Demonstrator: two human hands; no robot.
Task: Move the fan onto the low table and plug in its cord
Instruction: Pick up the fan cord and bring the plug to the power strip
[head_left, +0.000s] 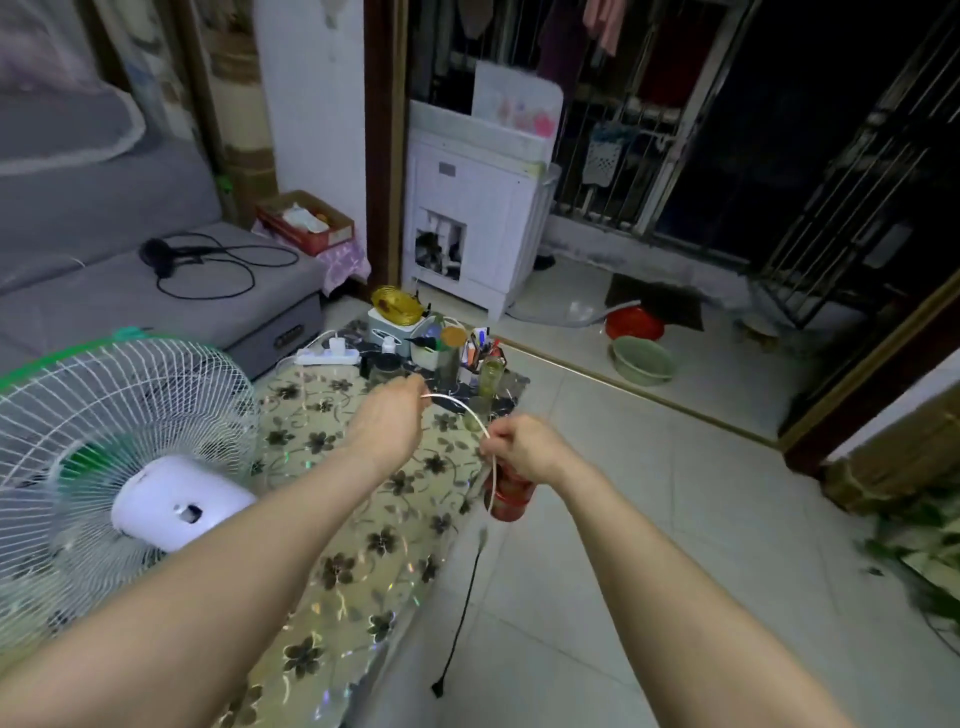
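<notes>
Fan (119, 467) stands at lower left of the frame, its white motor housing toward the viewer, apparently already on the flower-patterned low counter (358, 561); its base is hidden, so that stays a judgement. Step in hand looks like the cord.

Left hand (387, 421), mid-frame, is curled round one end of a white cord (470, 415); whether the plug sits inside the fist cannot be told. Right hand (522, 447), just right of it, pinches the same cord lower down, and the slack drops from there past a red canister (506, 499) at the counter's edge. A separate black lead (460, 623) hangs toward the floor, its plug lying on the tiles at lower centre.

White power strip (327, 357) lies at the far end of the counter, above centre-left, with one adapter already seated in it and bottles and cups crowded just to its right.

To do it well, my guess:
- let the right hand feed slack so the left can reach without tugging the fan;
- route the cord clear of the bottles;
- line the prongs up before pressing, and steady the strip.

Risk: a snagged cord tipping the clutter.
</notes>
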